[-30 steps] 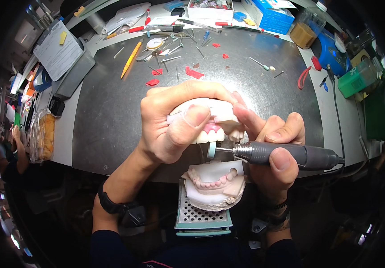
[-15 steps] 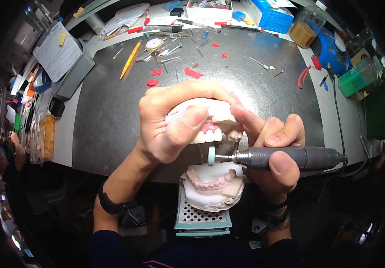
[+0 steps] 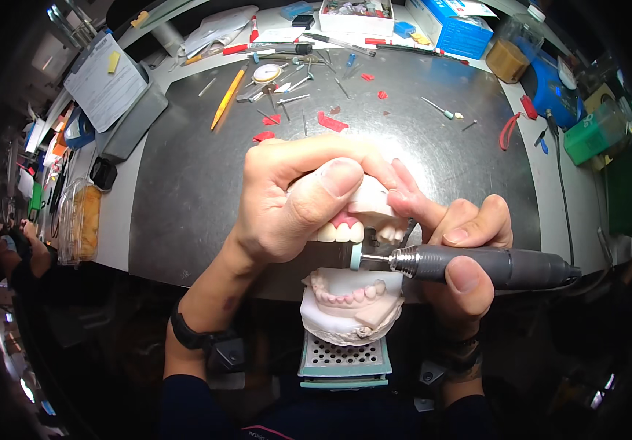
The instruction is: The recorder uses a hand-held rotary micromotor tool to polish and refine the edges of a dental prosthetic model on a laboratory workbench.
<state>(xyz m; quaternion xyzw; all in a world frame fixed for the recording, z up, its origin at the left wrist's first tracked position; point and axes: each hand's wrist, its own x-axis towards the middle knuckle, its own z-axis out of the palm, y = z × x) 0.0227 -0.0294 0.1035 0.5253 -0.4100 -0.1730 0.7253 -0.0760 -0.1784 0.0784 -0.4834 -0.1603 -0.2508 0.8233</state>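
My left hand [image 3: 283,198] is closed around an upper dental cast [image 3: 374,196], its thumb on the near side and fingers over the top. White front teeth [image 3: 339,233] with pink gum show below the thumb. In my right hand [image 3: 477,216] is a dark rotary handpiece [image 3: 525,270], lying sideways, with a pale blue grinding wheel [image 3: 356,257] on its metal shank. The wheel is just below the front teeth; whether it touches them I cannot tell. My right fingertips reach the cast's right side. Underneath is a lower dental cast [image 3: 341,323] with teeth, above a perforated tray [image 3: 345,357].
Loose burs [image 3: 292,98], a yellow pencil [image 3: 228,100], a round dial gauge [image 3: 267,72] and red scraps [image 3: 332,122] lie on the dark bench mat [image 3: 191,183]. A clipboard [image 3: 107,88] stands left. A blue box [image 3: 454,29] and jar [image 3: 508,59] are at the far right. The handpiece's cable runs right.
The bench and its contents have shifted slightly right in view. The wheel has come closer to the front teeth, and my left thumb has moved up the cast. Both grips persist.
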